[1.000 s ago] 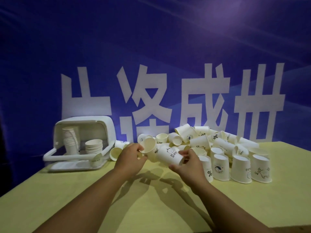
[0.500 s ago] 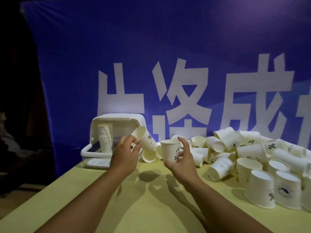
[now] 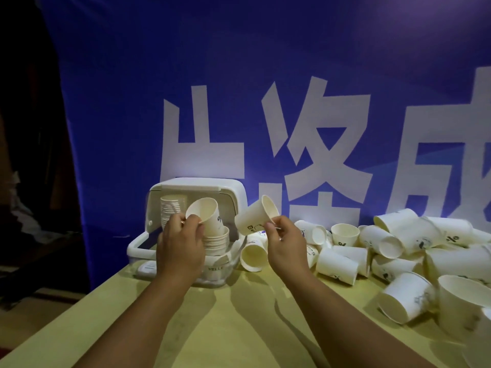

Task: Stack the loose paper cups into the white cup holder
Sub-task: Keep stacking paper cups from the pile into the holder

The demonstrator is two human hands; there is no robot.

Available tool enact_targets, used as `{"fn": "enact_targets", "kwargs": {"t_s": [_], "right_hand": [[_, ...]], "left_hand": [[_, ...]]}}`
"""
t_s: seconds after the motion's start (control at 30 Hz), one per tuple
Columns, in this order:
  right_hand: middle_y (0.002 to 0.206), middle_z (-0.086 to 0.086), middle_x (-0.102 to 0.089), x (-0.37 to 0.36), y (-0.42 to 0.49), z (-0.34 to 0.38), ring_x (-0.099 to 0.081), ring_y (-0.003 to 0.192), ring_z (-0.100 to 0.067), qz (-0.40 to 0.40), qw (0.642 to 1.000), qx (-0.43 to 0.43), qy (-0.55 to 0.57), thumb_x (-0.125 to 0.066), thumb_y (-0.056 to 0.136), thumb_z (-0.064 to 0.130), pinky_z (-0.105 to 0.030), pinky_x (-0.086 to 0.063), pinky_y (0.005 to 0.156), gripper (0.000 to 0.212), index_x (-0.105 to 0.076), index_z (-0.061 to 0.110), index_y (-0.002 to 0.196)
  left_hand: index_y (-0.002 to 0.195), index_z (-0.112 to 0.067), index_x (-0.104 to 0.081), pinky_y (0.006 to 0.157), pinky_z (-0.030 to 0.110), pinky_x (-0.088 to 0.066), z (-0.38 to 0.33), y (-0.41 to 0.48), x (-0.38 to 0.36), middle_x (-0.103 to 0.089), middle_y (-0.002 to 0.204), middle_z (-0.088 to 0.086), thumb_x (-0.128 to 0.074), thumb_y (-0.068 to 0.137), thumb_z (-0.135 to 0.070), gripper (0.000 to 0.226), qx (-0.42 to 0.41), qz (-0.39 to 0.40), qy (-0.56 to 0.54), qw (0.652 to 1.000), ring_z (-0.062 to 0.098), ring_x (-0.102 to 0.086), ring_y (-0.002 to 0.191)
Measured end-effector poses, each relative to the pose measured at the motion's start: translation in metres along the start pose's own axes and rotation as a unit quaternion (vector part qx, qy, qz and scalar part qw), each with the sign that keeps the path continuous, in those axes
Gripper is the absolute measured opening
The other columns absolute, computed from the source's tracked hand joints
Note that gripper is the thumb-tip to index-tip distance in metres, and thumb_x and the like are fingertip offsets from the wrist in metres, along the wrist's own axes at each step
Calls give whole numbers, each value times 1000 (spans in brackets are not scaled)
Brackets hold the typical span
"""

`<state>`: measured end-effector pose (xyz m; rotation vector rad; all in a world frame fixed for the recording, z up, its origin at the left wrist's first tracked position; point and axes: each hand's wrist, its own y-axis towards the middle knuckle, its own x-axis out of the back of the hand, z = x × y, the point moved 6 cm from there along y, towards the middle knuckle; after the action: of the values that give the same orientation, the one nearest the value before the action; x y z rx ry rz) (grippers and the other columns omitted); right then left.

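Step in hand: I judge this to be the drop-off, with two cups picked and brought to the white cup holder (image 3: 138, 248), which stands at the left end of the table (image 3: 239, 328) with its lid raised.
Left hand (image 3: 180, 245): fingers and thumb curl in and pinch the rim of the left cup (image 3: 206, 217). The cup is tilted, mouth towards me, base pointing down at the short stack (image 3: 216, 239) in the holder's near side.
Contact: I cannot tell whether the base is already inside the top cup or just above it.
Right hand (image 3: 285, 245): closed in a pinch on the rim of the right cup (image 3: 255, 217). It holds the cup in the air just right of the holder, tilted, mouth up and to the right.
Other stack: a tall stack (image 3: 172, 211) stands at the holder's back left, partly behind the left cup.
Next move: I would bring the left cup upright over the short stack, press it home and release, then carry the right cup across.
Care needed: the cups look thin, so I would keep the grip light.
Left to do: most of it, since many loose cups (image 3: 398, 243) lie heaped on the table to the right.
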<state>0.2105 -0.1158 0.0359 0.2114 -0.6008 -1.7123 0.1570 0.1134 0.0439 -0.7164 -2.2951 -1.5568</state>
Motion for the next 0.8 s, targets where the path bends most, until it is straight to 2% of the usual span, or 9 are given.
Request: {"fn": "enact_targets", "kwargs": {"t_s": [0.1,0.2,0.3,0.37,0.43,0.57,0.67,0.73,0.8], "right_hand": [[104,3,-65,-7,15,13,-60,91,-11,-10,1000,11,19,-54,101,31,-25,-49,72,12,-63,26,106],[109,1,-63,-19,25,28,-57,91,-10,-8,1000,16,24,-52,102,29,-17,-40,66,16,-63,21,110],[108,0,-62,-28,27,36,-57,94,-14,-16,999,33,34,-51,102,28,-19,-42,68,13,-61,22,108],[109,2,-61,-28,26,41,-57,97,-15,-31,997,54,35,-52,102,27,-19,-44,71,15,-62,21,111],[110,5,-58,-27,25,48,-56,98,-13,-33,996,81,31,-53,102,26,-16,-43,73,19,-62,20,117],[108,6,-56,-42,23,54,-54,96,-11,48,989,130,-57,-55,101,24,-16,-41,74,12,-65,23,107],[111,4,-58,-55,17,53,-55,97,-13,103,975,148,-129,-54,101,26,-22,-45,78,14,-65,21,109],[112,1,-61,-64,11,52,-57,99,-16,152,962,154,-167,-54,101,27,-29,-50,84,18,-67,20,112],[114,-1,-64,-68,8,50,-60,101,-19,181,961,142,-152,-56,100,27,-32,-52,86,18,-67,19,113]], "left_hand": [[110,-19,-55,84,41,-43,-2,4,-6,-53,113,5,-42,103,-32,19,-29,23,71,997,23,-49,97],[115,-24,-49,91,37,-42,-6,4,-12,-50,121,1,-36,104,-38,22,-30,58,75,995,18,-46,105],[118,-27,-47,103,37,-38,-11,-1,-22,-41,134,-2,-34,104,-48,28,-48,105,91,989,17,-38,120],[128,-28,-43,110,38,-35,-8,-6,-32,-34,142,-2,-34,102,-56,39,-51,163,95,981,18,-34,130],[133,-28,-40,111,38,-36,-6,-8,-37,-33,146,-4,-37,101,-59,45,-37,192,62,979,17,-35,133],[130,-33,-33,93,33,-50,-4,-6,-35,-44,138,-6,-58,95,-53,47,26,169,-65,983,17,-52,124],[142,-41,-12,99,42,-52,-1,-7,-32,-44,150,-5,-72,90,-42,79,57,158,-147,975,22,-53,130],[145,-50,3,100,44,-50,-3,-7,-28,-39,156,-2,-74,88,-39,96,38,142,-146,978,24,-53,132],[144,-58,14,99,42,-50,-6,-7,-25,-28,163,-2,-74,89,-35,107,9,131,-132,982,23,-48,136]]}}
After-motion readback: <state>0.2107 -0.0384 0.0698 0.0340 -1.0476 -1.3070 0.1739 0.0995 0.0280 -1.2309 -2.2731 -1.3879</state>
